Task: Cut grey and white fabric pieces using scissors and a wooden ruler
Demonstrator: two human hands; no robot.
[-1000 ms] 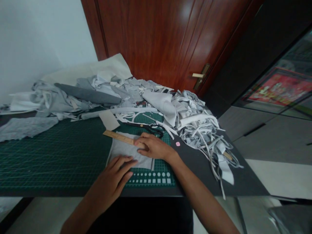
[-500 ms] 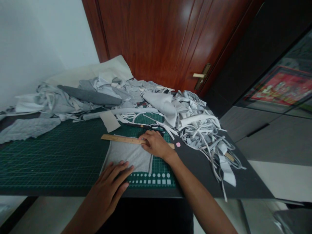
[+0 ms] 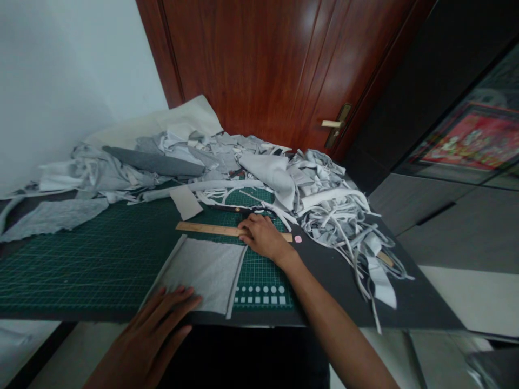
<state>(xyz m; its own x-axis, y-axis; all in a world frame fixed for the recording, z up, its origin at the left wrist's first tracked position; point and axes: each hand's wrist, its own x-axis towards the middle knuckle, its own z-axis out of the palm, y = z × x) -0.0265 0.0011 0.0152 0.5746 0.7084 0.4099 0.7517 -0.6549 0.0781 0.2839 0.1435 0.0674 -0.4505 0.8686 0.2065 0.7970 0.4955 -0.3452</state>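
A grey piece of fabric (image 3: 203, 270) lies flat on the green cutting mat (image 3: 109, 265), near the table's front edge. My left hand (image 3: 162, 319) rests on its lower left part with the fingers stretched out. Just beyond the fabric's far edge is a wooden ruler (image 3: 211, 229), lying crosswise on the mat. My right hand (image 3: 261, 236) has its fingers closed on the ruler, right of its middle. Black-handled scissors (image 3: 233, 209) lie behind the ruler, partly hidden by white strips. A cream fabric piece (image 3: 186, 202) sits behind the ruler's left end.
Heaps of grey and white fabric scraps (image 3: 267, 173) cover the back of the table. Tangled strips (image 3: 352, 232) spread along the right side. A small pink piece (image 3: 298, 239) lies by the ruler's right end. Behind the table stands a wooden door (image 3: 251, 65).
The grey fabric has slid toward me with my left hand on it, out from under the ruler. The ruler and my right hand have stayed nearly in place.
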